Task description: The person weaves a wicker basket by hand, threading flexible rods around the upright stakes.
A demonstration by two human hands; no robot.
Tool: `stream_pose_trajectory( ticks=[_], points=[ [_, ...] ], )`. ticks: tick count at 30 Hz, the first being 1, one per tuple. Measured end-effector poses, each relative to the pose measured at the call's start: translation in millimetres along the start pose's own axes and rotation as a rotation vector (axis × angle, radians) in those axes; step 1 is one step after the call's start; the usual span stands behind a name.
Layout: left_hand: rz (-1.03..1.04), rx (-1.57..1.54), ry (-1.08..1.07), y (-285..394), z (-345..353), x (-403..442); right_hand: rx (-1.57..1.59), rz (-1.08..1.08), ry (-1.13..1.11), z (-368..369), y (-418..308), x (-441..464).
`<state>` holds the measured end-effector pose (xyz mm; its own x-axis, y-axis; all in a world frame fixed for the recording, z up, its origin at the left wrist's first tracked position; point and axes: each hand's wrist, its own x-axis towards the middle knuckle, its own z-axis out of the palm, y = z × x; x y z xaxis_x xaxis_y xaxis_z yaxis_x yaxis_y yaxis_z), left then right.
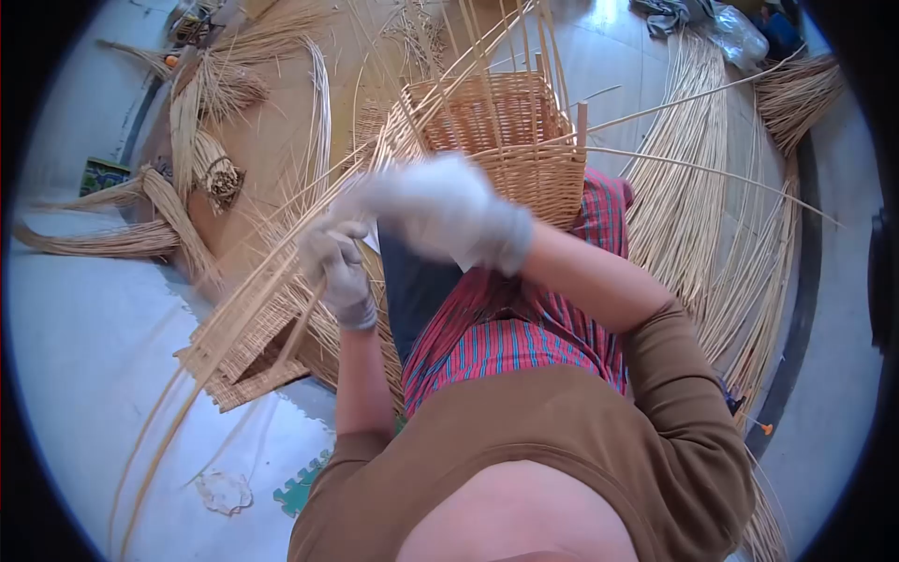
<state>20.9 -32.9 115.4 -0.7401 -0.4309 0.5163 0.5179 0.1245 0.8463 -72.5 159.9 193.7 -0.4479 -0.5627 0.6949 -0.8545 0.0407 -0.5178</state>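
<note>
A half-woven wicker basket point(538, 183) rests on my lap, with long upright stakes rising from its rim. My left hand point(339, 262), in a pale work glove, is closed with its fingers curled round a wicker strand point(311, 304) to the left of the basket. My right hand point(445, 211), also gloved, crosses in front of the basket close to the left one. Motion smears its fingers, so their grip cannot be made out. Long loose strands point(225, 332) slant from the basket's left side down past my left hand.
Bundles of wicker rods lie at right point(688, 169) and left point(173, 220). Flat woven pieces point(234, 361) sit on the floor left of my legs. A green foam mat piece point(300, 482) and a crumpled white scrap point(225, 492) lie lower left. Stray rods stick out rightward from the basket.
</note>
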Motion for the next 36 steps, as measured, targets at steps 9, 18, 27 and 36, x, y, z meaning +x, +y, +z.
stream_pose_trajectory(
  ticks=[9, 18, 27, 36],
  points=[
    [-0.194, 0.148, -0.066, -50, 55, -53, 0.768, 0.706, 0.988, -7, 121, -114],
    [-0.541, 0.355, -0.513, -100, 96, 44, -0.127, 0.303, 0.461, -30, 106, -15],
    [-0.522, 0.436, -0.447, -116, 92, 50, 0.685, 0.257, 0.652, -20, 166, -128],
    [-0.567, 0.728, -0.398, -82, 119, 58, 0.539, 0.507, 0.794, -21, 87, -115]
  ],
)
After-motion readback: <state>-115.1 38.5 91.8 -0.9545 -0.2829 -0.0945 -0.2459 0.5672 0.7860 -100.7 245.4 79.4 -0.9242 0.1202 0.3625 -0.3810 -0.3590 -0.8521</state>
